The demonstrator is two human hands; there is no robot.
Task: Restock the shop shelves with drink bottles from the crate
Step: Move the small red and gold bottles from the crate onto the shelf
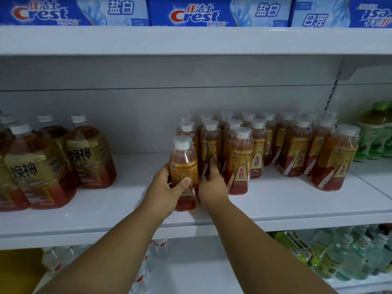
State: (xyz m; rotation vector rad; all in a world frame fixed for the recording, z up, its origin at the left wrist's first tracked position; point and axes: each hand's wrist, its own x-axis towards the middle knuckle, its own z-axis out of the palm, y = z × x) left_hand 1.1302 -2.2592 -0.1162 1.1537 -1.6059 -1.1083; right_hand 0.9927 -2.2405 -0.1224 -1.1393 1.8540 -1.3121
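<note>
An orange drink bottle (184, 172) with a white cap stands upright on the near part of the white middle shelf (275, 200), at the left end of a group of like bottles (265, 149). The left hand (169, 187) grips its lower body, thumb across the label. The right hand (212, 185) lies against its right side, fingers reaching up between it and the next bottle; whether it grasps anything cannot be told. Large jugs (53, 160) stand far left, toothpaste boxes (148, 11) above.
</note>
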